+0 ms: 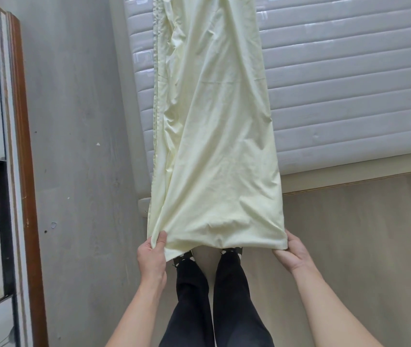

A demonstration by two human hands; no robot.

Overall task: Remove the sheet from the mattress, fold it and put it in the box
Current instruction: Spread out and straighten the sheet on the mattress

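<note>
A long, pale yellow cloth sheet is folded into a narrow strip. It lies along the left edge of the white padded mattress and runs off the near end, hanging in the air toward the person.

The left hand pinches the near left corner of the sheet — the thumb is on top and the fingers are tucked under the cloth. The right hand grips the near right corner, with its fingers curled under the edge. Both hands are closed on the sheet and held apart, so the near edge is stretched between them with a small dip in the middle.

Under the sheet are the person's legs in black trousers, and the tips of dark shoes peek out. The floor to the left is grey. A wooden bed frame shows below the mattress's near edge. On the far left stands a cabinet with a brown wooden edge.
</note>
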